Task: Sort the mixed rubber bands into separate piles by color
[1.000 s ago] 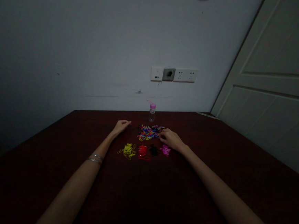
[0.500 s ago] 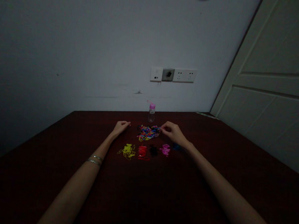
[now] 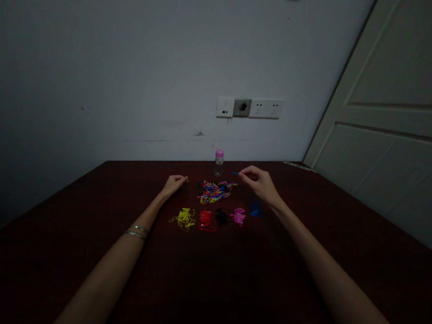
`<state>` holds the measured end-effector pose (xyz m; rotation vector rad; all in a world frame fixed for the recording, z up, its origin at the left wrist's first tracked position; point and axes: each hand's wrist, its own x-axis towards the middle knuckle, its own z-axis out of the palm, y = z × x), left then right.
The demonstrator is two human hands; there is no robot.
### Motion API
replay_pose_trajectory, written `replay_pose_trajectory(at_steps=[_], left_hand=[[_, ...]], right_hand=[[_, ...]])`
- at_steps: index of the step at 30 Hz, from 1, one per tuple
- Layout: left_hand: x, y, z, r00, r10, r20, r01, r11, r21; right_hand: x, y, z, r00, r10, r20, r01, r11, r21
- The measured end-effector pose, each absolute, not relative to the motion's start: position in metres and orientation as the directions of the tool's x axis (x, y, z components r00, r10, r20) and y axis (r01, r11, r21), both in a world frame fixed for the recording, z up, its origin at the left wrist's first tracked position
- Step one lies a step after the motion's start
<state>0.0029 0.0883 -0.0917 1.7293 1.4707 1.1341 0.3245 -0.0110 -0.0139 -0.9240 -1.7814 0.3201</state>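
Note:
Between the thumb and finger of my right hand [image 3: 260, 182], a small blue rubber band [image 3: 235, 173] is pinched, raised just beyond the mixed pile. That pile of many-coloured rubber bands [image 3: 215, 191] lies between my two hands. My left hand [image 3: 174, 183] rests on the table left of it, fingers curled closed; whatever they may hold is too small to make out. Nearer to me is a row of sorted bands: a yellow heap [image 3: 184, 219], a red heap [image 3: 205, 219], a black heap [image 3: 221, 217], a pink heap [image 3: 239, 217] and a blue heap [image 3: 256, 209] below my right wrist.
A clear bottle with a pink cap [image 3: 219, 163] stands behind the mixed pile. The dark reddish table [image 3: 191, 280] meets a pale wall with a row of sockets [image 3: 249, 107]. A white panelled door [image 3: 399, 116] is at the right.
My right hand has moved up and away from the mixed pile, with a blue rubber band now showing at its fingertips. The blue heap is more visible. My left hand has stayed put.

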Motion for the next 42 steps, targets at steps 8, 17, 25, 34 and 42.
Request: replay_pose_trajectory(at_steps=[8, 17, 25, 34, 42], left_hand=[[0.002, 0.09, -0.093, 0.031, 0.973, 0.23, 0.49, -0.215, 0.845], [0.0, 0.092, -0.094, 0.041, 0.972, 0.232, 0.494, -0.221, 0.841], [-0.001, 0.092, -0.095, 0.021, 0.971, 0.237, 0.494, -0.216, 0.842], [0.004, 0.085, -0.092, 0.029, 0.972, 0.235, 0.501, -0.217, 0.838], [0.004, 0.09, -0.096, 0.136, 0.954, 0.267, 0.595, -0.294, 0.748]], right_hand=[[0.378, 0.014, -0.034, -0.166, 0.855, 0.491, 0.545, 0.495, -0.677], [0.423, 0.023, -0.067, -0.328, 0.944, -0.04, 0.6, 0.175, -0.781], [0.423, 0.021, -0.066, -0.318, 0.945, -0.072, 0.566, 0.128, -0.814], [0.443, 0.029, -0.089, 0.136, 0.985, 0.109, 0.37, 0.052, -0.927], [0.438, 0.029, -0.093, 0.104, 0.983, 0.15, 0.448, 0.088, -0.89]])
